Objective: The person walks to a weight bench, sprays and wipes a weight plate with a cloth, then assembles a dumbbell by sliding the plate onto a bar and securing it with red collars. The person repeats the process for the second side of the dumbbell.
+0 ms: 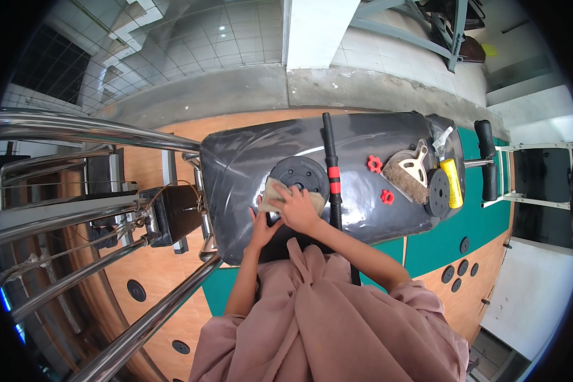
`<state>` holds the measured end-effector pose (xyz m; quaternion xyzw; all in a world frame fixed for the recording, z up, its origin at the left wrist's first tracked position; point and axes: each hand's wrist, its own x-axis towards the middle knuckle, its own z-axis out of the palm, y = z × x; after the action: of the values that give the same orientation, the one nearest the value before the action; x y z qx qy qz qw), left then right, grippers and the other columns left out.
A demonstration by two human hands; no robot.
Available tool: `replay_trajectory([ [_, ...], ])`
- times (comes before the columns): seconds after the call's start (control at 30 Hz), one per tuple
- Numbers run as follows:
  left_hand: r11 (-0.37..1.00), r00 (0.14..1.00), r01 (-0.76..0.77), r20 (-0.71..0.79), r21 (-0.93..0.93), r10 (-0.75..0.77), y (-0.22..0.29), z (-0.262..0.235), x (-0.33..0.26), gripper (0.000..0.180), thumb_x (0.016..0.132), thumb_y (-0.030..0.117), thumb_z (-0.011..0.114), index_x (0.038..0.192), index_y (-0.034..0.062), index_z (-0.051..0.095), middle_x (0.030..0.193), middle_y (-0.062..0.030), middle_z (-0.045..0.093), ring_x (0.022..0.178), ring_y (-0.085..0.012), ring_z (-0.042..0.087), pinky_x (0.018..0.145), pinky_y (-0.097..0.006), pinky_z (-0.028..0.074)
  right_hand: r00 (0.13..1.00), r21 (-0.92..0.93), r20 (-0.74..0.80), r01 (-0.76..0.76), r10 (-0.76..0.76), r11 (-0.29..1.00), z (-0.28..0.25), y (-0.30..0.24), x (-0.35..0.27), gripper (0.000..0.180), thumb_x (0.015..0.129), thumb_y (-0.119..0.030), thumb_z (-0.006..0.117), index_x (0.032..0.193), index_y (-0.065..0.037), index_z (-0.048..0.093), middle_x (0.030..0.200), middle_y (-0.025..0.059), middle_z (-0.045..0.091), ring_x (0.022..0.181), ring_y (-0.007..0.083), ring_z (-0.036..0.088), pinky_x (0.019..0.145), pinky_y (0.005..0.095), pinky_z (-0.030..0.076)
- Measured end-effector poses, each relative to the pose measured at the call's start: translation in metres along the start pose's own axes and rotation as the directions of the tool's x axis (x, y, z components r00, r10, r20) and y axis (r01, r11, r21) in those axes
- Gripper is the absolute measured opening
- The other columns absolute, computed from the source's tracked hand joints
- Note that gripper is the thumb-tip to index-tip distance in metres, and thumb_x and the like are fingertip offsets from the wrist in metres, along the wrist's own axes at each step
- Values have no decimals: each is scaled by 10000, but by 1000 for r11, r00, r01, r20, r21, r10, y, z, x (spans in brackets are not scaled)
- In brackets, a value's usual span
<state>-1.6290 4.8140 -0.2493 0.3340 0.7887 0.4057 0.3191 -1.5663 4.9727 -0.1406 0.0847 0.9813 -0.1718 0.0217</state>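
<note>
Bench (pixel 235 165): left edge well off plate (pixel 297 167) | right hand (pixel 299 209) clasps cloth (pixel 273 193) | left hand (pixel 263 230), grip unclear

Bar (pixel 330 156) laid across bench (pixel 239 159). Plate (pixel 307 172) placed left of bar, partly covered by cloth (pixel 270 193); nuts (pixel 387 197), brush (pixel 406 186), bottle (pixel 451 183) set right of bar.

Head-worn fisheye; faces down, near the bench (pixel 375 135)
</note>
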Motion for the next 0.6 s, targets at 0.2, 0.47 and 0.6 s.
replay_trajectory([
  [0.2, 987, 995, 88, 48, -137, -82, 30, -15, 2, 747, 797, 61, 445, 1466, 74, 113, 1541, -77, 86, 1423, -235, -3, 1108, -474, -89, 930, 52, 367, -29, 8, 998, -44, 25, -65, 386, 743, -196, 628, 1125, -246, 640, 1343, 19, 421, 1050, 267, 470, 782, 431, 408],
  [0.47, 994, 998, 61, 31, -95, -58, 29, -15, 0, 670, 827, 93, 378, 1458, 71, 152, 1540, -66, 101, 1423, -226, 14, 1113, -460, -89, 997, -71, 2, -77, 77, 995, -12, -7, -11, 406, 744, -170, 611, 1148, -211, 622, 1352, 40, 414, 1048, 286, 472, 781, 471, 402],
  [0.6, 994, 998, 61, 16, -96, -60, 25, -12, 3, 664, 829, 90, 359, 1459, 74, 150, 1539, -62, 105, 1423, -228, 21, 1116, -456, -79, 962, 42, 264, -84, 70, 996, -33, 8, -45, 404, 746, -168, 597, 1147, -211, 621, 1317, 28, 435, 1038, 277, 480, 797, 484, 431],
])
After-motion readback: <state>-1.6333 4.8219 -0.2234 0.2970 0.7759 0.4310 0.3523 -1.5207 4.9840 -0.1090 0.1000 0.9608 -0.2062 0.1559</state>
